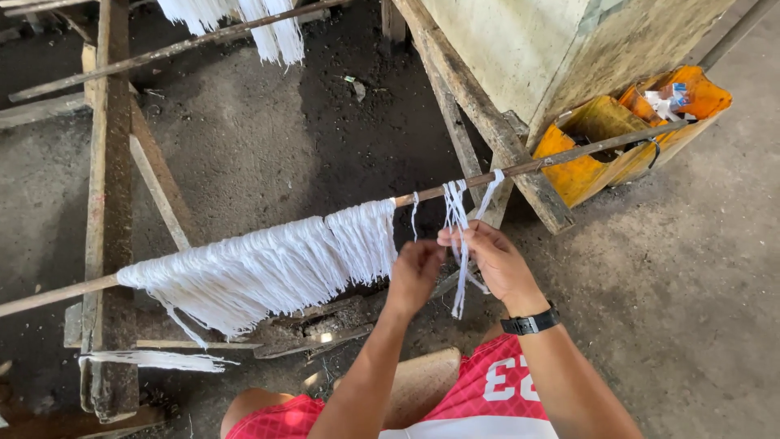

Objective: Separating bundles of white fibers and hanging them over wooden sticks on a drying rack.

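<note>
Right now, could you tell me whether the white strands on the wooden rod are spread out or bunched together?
Mostly bunched: a dense curtain of white strands hangs along the rod; a few loose strands hang separately.

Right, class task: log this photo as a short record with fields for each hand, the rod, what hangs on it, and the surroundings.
Left hand: left hand pinches white strings below the rod
Right hand: right hand grips the same strings; black wristwatch on the wrist
Rod: long wooden rod, slanted
Hanging: dense white string fringe
Surroundings: wooden frame, orange container, dirt floor
</note>
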